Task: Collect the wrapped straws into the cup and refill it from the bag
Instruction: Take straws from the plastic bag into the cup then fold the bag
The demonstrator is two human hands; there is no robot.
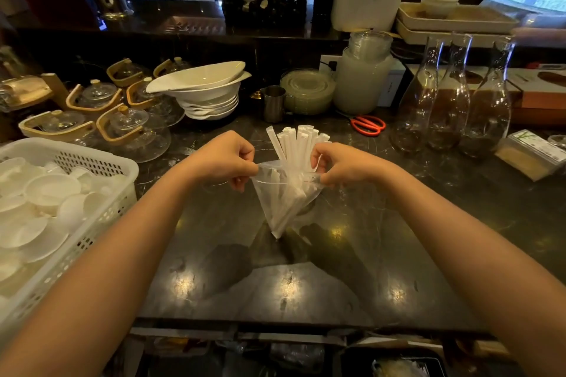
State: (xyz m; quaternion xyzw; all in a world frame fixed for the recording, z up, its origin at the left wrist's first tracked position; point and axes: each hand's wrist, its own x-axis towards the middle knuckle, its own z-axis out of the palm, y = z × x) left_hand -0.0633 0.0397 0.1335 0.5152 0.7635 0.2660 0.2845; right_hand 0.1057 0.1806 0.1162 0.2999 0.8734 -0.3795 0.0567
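A clear plastic bag (283, 202) hangs over the dark counter, held up by both hands at its mouth. My left hand (225, 159) pinches the left rim of the bag, and my right hand (337, 162) pinches the right rim. Several white wrapped straws (294, 144) fan out of the open top, and more show through the plastic lower down. The bag's pointed bottom nearly touches the counter. A small metal cup (273, 103) stands behind the bag near the stacked plates.
A white perforated basket (101, 162) of white lids sits at left. Glass teapots (131, 128) and stacked white bowls (208, 95) stand behind. Red scissors (367, 124), glass carafes (450, 107), a large jar (361, 82) and a small box (533, 156) lie to the right.
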